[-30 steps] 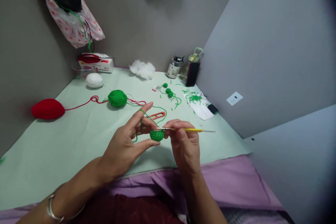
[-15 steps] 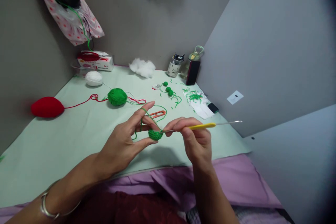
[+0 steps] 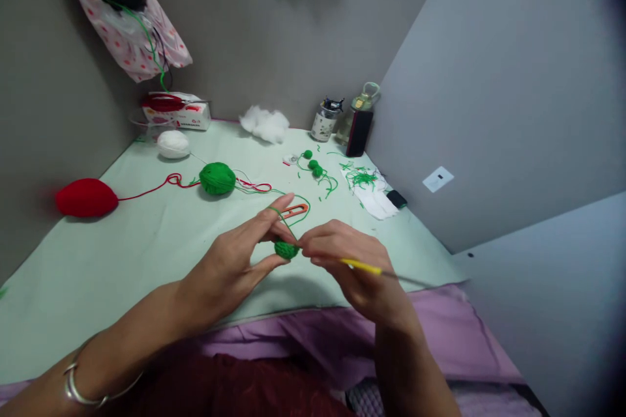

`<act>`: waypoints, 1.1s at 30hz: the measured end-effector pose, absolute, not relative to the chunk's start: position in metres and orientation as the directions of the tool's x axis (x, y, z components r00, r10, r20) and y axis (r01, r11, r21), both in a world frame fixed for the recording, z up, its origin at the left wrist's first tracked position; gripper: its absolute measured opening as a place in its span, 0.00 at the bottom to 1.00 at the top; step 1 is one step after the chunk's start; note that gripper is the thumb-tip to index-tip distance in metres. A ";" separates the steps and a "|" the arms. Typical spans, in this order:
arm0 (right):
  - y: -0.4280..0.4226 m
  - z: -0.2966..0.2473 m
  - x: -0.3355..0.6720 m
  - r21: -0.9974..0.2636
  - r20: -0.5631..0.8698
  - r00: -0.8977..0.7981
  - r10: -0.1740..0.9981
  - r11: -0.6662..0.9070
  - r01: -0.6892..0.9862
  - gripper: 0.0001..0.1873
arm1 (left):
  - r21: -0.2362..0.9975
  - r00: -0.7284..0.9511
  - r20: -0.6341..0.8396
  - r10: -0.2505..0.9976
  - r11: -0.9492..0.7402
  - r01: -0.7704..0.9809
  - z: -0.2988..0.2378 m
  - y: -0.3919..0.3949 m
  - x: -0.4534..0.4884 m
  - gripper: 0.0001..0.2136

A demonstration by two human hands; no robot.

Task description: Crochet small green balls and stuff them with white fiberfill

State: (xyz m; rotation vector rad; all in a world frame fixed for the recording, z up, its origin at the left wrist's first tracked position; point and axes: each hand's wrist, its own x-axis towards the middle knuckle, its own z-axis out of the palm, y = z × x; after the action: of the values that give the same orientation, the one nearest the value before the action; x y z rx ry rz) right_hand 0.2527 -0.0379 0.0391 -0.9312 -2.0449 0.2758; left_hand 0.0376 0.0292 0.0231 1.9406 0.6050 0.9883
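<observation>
My left hand (image 3: 235, 267) pinches a small green crocheted piece (image 3: 286, 249) between thumb and fingers, with green yarn looped over its raised index finger. My right hand (image 3: 359, 267) grips a yellow-handled crochet hook (image 3: 364, 266), whose tip sits at the green piece while its metal tail points right and down. The yarn runs back across the table to a green yarn ball (image 3: 218, 178).
On the pale green table (image 3: 122, 254) lie a red yarn ball (image 3: 85, 197), a white yarn ball (image 3: 173, 144), orange snips (image 3: 295, 210), white stuffing (image 3: 265, 124), small green pieces (image 3: 313, 166), yarn scraps on paper (image 3: 369, 192), a jar (image 3: 325, 124) and a bottle (image 3: 359, 120). Grey walls close in on three sides.
My right hand has turned the hook so its tail swings from pointing up-right to pointing down-right, and the hand has moved closer to the green piece. My left hand keeps its hold.
</observation>
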 end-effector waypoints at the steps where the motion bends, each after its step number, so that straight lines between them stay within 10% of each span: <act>1: -0.039 0.036 0.251 -0.446 0.642 -0.354 0.680 0.707 0.549 0.14 | 0.880 0.545 0.381 0.747 -0.474 0.035 0.024 0.028 0.038 0.25; 8: -0.050 0.005 0.230 -0.163 0.822 -0.248 0.512 0.630 0.759 0.26 | 0.983 0.380 0.179 0.908 -0.154 -0.097 0.030 0.018 0.049 0.34; 16: -0.054 -0.001 0.202 -0.660 0.726 0.158 0.669 0.613 0.433 0.13 | 0.967 0.312 0.253 0.916 -0.235 -0.097 0.012 0.014 0.051 0.34; 24: -0.047 -0.031 0.198 -0.229 0.903 -0.013 0.430 0.506 0.832 0.29 | 0.967 0.360 0.225 0.905 -0.163 -0.196 0.013 0.009 0.054 0.27; 33: -0.046 -0.011 0.208 -0.617 0.774 0.194 0.603 0.646 0.450 0.22 | 0.864 0.634 -0.050 0.772 0.352 -0.360 0.018 0.026 0.048 0.44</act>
State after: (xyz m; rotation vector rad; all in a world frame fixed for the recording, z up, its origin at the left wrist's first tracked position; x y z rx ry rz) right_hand 0.2081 -0.0462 -0.0111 -0.9459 -1.4351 0.1335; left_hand 0.0476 0.0263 0.0178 0.9520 0.5015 0.7732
